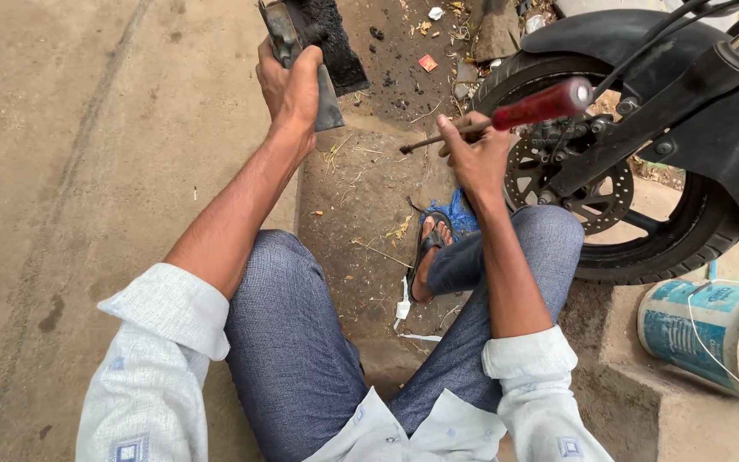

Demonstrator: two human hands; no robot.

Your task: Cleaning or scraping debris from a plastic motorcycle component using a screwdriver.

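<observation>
Left hand point(291, 85) is clamped around a grimy, black-caked metal part point(314, 38), held up at arm's length over the concrete ground point(87, 171). Right hand point(476, 154) is closed on a red-handled screwdriver point(506, 115), shaft pointing left toward that part, tip just short of it. Looks like a scraping or cleaning step; the tip needs bringing onto the crusted face. Both forearms are extended, elbows over the knees, beside the motorcycle front wheel point(635, 231).
</observation>
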